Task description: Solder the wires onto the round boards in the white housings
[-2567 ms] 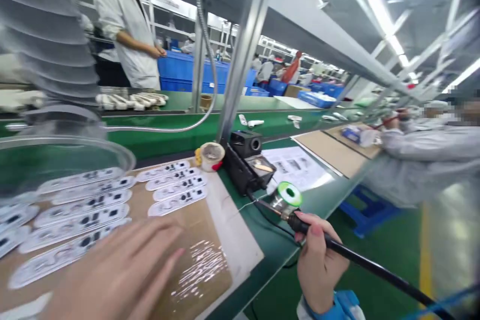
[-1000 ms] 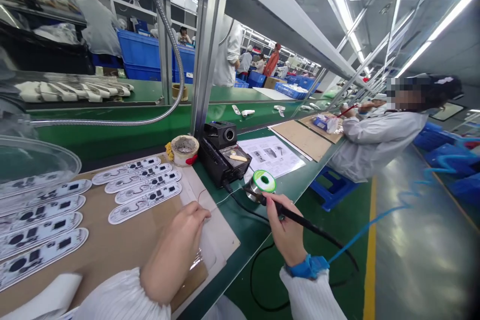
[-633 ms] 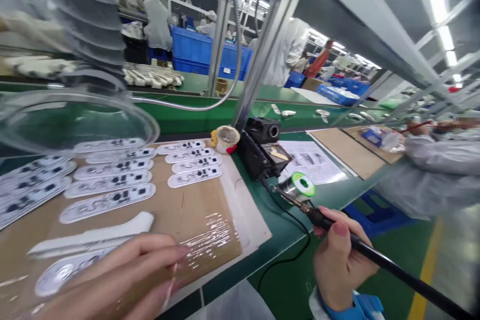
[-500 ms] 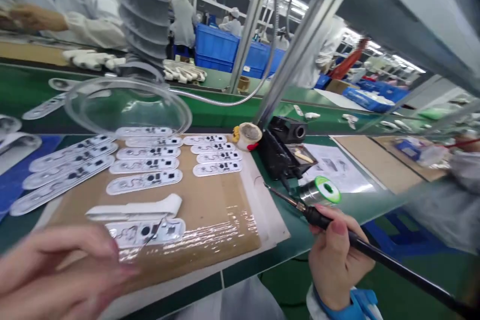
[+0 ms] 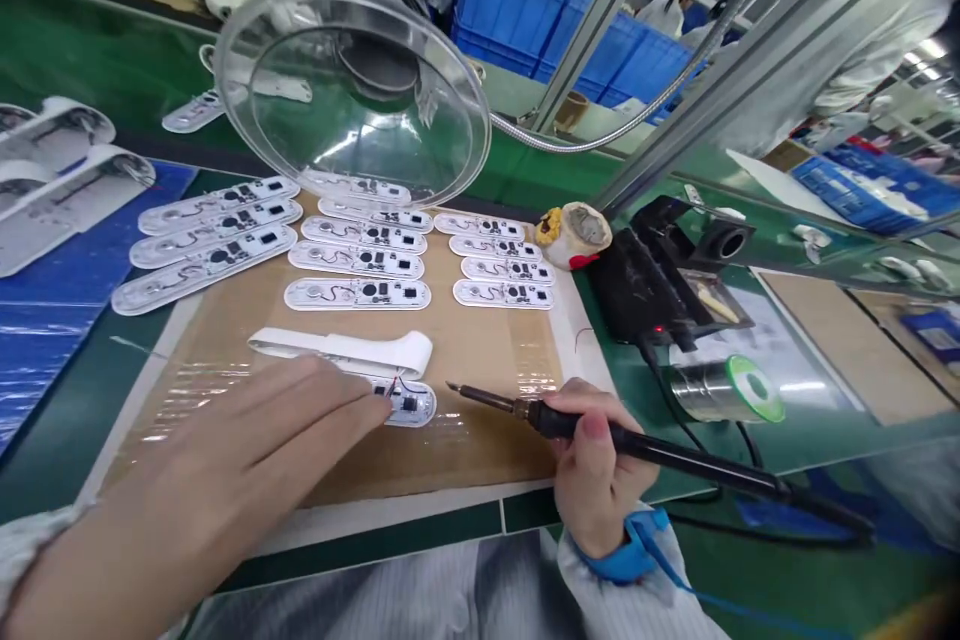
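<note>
My right hand (image 5: 600,455) is wrapped round a black soldering iron (image 5: 705,455); its metal tip points left, a little to the right of a white circuit piece (image 5: 416,404). Over the left part of that piece lies my left hand (image 5: 255,450), fingers pressed together, fingertips at thin red and dark wires near the chip. What its fingertips grip, if anything, is hidden. Just behind, a white curved casing (image 5: 375,352) rests on the brown cardboard (image 5: 480,460).
Several similar boards (image 5: 358,294) lie in rows behind. A round clear magnifier lens (image 5: 352,100) hangs over the back. To the right are a sponge pot (image 5: 581,235), a black iron station (image 5: 637,285) and a solder spool (image 5: 724,390). White casings (image 5: 67,205) lie on the left.
My left hand has moved right and forward onto the near board. The soldering iron in my right hand has come left, its tip now nearer that board. The camera view has shifted.
</note>
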The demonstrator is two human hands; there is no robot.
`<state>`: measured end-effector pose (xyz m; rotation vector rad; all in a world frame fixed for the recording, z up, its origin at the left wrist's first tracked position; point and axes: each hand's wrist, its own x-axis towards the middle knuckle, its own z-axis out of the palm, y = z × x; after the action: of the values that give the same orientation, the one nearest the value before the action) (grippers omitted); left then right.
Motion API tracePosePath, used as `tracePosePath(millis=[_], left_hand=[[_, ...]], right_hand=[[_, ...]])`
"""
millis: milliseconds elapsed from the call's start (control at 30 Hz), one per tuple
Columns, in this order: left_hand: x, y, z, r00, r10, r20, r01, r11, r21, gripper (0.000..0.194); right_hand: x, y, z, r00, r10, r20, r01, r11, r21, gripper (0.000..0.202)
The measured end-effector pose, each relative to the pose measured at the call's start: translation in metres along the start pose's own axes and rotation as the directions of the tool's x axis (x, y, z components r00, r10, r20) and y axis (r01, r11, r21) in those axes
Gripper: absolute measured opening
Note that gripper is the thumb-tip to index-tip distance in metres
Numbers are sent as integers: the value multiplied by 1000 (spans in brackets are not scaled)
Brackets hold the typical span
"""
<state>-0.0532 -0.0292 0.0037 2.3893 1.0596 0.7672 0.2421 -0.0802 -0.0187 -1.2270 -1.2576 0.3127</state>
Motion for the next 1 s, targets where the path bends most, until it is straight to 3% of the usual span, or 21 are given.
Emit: tracePosePath(millis=[200,367,533,767,1000], left_hand=[[43,-16,15,947,300,115,-309,949,65,34],[50,-12,20,936,342,81,-350,928,129,25],[52,-16,20,916,376,139,-396,903,169,24],[54,-15,18,906,399,140,-420,886,197,19],[52,-8,28,909,393,138,-415,884,216,19]], right_hand=[[-3,6,-2,996,-26,91,27,1000,-9,21],[-2,5,-4,985,-43,168,41,999,16,19],[-2,3,-5,974,-41,223,39,999,11,17],[2,-2,-5,966,-21,259,37,998,-59,15],[16,-9,2,936,-196,293,231,969,-90,21]])
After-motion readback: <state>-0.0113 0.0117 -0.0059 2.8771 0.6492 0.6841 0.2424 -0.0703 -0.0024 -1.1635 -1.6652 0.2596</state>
